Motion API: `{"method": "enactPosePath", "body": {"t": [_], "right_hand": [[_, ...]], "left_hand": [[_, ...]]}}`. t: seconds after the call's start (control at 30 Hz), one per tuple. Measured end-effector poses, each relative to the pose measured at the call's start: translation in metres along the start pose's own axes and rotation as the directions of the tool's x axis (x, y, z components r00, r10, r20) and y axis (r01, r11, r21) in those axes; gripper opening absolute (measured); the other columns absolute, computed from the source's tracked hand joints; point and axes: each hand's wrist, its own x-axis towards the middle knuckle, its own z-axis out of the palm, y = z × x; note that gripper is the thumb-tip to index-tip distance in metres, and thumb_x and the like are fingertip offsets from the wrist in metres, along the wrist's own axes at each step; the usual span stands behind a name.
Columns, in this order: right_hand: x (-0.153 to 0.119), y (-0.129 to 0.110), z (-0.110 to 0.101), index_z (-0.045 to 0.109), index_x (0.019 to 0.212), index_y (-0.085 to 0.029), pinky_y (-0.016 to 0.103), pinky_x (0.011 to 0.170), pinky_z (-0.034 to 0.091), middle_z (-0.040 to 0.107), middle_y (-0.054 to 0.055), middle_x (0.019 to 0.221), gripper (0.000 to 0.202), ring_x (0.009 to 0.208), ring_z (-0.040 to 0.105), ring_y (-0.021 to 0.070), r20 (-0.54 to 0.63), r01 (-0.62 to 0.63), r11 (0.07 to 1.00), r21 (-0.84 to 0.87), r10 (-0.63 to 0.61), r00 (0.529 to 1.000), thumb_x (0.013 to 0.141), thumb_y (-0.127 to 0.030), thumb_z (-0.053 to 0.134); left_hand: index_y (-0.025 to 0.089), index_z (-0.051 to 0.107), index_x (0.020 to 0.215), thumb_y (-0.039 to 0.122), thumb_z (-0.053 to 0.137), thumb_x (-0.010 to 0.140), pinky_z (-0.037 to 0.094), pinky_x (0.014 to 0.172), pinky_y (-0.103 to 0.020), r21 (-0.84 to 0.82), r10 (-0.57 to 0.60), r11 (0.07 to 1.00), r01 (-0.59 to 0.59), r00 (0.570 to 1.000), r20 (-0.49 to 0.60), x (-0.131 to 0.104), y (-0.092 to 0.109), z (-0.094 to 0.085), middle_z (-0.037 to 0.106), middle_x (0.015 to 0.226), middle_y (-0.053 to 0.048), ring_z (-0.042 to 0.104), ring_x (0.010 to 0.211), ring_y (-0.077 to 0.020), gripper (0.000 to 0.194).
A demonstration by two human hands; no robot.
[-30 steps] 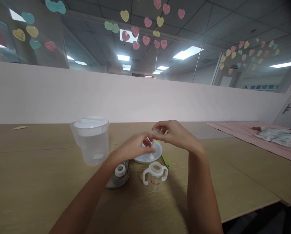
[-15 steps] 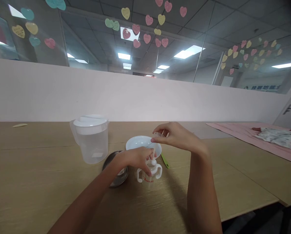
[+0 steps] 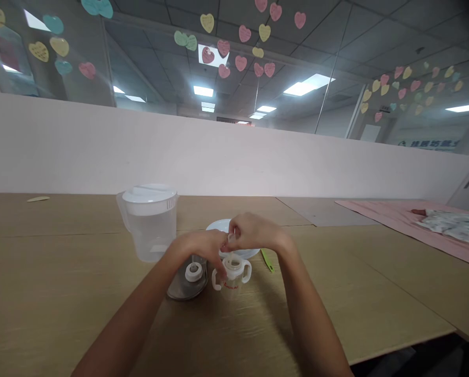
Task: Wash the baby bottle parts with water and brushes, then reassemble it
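Note:
A clear baby bottle (image 3: 231, 286) with two white handles and red print stands upright on the table, its top open. My left hand (image 3: 205, 245) reaches over from the left, its thumb against the bottle's neck and its fingers partly hidden behind. Directly above the opening, my right hand (image 3: 253, 233) is closed in a pinch on a small whitish piece (image 3: 231, 238), mostly covered by the fingers. A pale stem shows between that piece and the opening. Left of the bottle, a white collar with a clear teat (image 3: 194, 272) lies on a round metal tray (image 3: 179, 291).
A clear lidded pitcher (image 3: 151, 230) stands behind the tray. A white bowl (image 3: 217, 225) is partly hidden behind my hands, with a green handle (image 3: 267, 261) beside it. Pink cloth (image 3: 379, 214) bearing a patterned garment (image 3: 450, 225) covers the far right. A low white wall (image 3: 226, 157) rises behind.
My right hand has come left and down from over the bowl to the bottle's mouth. The bottle and left hand have shifted slightly left. The white ball-shaped end above the bottle no longer shows.

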Motion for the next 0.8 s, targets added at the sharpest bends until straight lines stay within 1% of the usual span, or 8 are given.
{"method": "enactPosePath", "body": {"t": [0.07,0.17,0.27,0.33,0.43,0.6,0.7,0.8], "right_hand": [[0.009,-0.005,0.008,0.064,0.070,-0.018,0.022,0.043,0.031,0.064,0.003,0.069,0.029,0.057,0.055,0.0143,0.076,-0.025,0.996,-0.083,0.032,0.997,0.056,-0.043,0.071],[0.018,-0.008,0.015,0.066,0.080,-0.017,0.023,0.045,0.034,0.065,0.006,0.076,0.042,0.064,0.059,0.0185,0.177,-0.038,0.984,-0.173,0.069,0.982,0.050,-0.046,0.074],[0.023,-0.003,0.017,0.063,0.100,-0.016,0.024,0.053,0.040,0.065,0.008,0.091,0.064,0.079,0.060,0.0230,0.237,-0.038,0.989,-0.144,0.071,0.969,0.048,-0.051,0.074],[0.023,0.003,0.017,0.057,0.112,-0.018,0.025,0.061,0.042,0.063,0.009,0.101,0.075,0.090,0.058,0.0244,0.218,-0.015,0.995,-0.102,0.038,0.975,0.048,-0.053,0.073],[0.020,0.009,0.014,0.051,0.120,-0.020,0.026,0.067,0.043,0.062,0.008,0.104,0.080,0.094,0.057,0.0241,0.182,0.000,0.999,-0.041,0.008,0.983,0.050,-0.052,0.072],[0.013,0.011,0.009,0.050,0.121,-0.021,0.027,0.063,0.043,0.063,0.007,0.100,0.073,0.087,0.058,0.0224,0.161,-0.017,0.999,0.045,0.009,0.987,0.056,-0.048,0.070],[0.011,0.011,0.007,0.052,0.119,-0.020,0.027,0.063,0.043,0.063,0.007,0.099,0.067,0.085,0.059,0.0217,0.136,-0.017,0.998,0.067,0.008,0.991,0.060,-0.047,0.069],[0.013,0.014,0.008,0.053,0.117,-0.019,0.029,0.065,0.043,0.064,0.008,0.097,0.062,0.083,0.058,0.0216,0.102,-0.017,0.996,0.086,0.008,0.995,0.064,-0.047,0.067]], "left_hand": [[0.021,0.061,0.099,0.035,0.074,0.046,0.040,0.058,-0.020,0.010,-0.027,1.000,0.028,0.999,-0.045,-0.006,-0.008,-0.009,0.065,0.093,-0.001,0.060,0.078,-0.0183,0.056],[0.019,0.063,0.095,0.030,0.072,0.048,0.042,0.057,-0.021,0.117,-0.200,0.971,0.210,0.976,-0.092,-0.011,-0.018,-0.016,0.067,0.090,-0.003,0.060,0.077,-0.0188,0.049],[0.015,0.064,0.066,0.021,0.066,0.054,0.043,0.055,-0.023,0.193,-0.462,0.870,0.453,0.887,0.000,-0.006,-0.023,-0.013,0.068,0.071,-0.005,0.060,0.063,-0.0176,0.014],[0.012,0.058,0.049,0.018,0.063,0.056,0.045,0.055,-0.026,0.210,-0.570,0.809,0.549,0.820,0.050,0.002,-0.025,-0.006,0.066,0.061,-0.007,0.058,0.054,-0.0172,0.011],[0.013,0.052,0.036,0.018,0.065,0.055,0.047,0.057,-0.031,0.239,-0.634,0.762,0.602,0.768,0.087,0.015,-0.029,0.004,0.062,0.051,-0.009,0.056,0.048,-0.0184,0.023],[0.013,0.054,0.033,0.013,0.068,0.050,0.047,0.056,-0.034,0.276,-0.700,0.711,0.647,0.689,0.188,0.026,-0.038,0.013,0.060,0.045,-0.010,0.056,0.046,-0.0209,0.022],[0.013,0.054,0.034,0.011,0.068,0.049,0.046,0.052,-0.031,0.258,-0.708,0.705,0.661,0.681,0.189,0.021,-0.038,0.009,0.062,0.049,-0.011,0.057,0.047,-0.0212,0.021],[0.013,0.056,0.040,0.012,0.067,0.050,0.044,0.052,-0.028,0.236,-0.666,0.736,0.635,0.741,0.082,0.006,-0.031,-0.006,0.065,0.056,-0.011,0.059,0.054,-0.0216,0.014]]}}
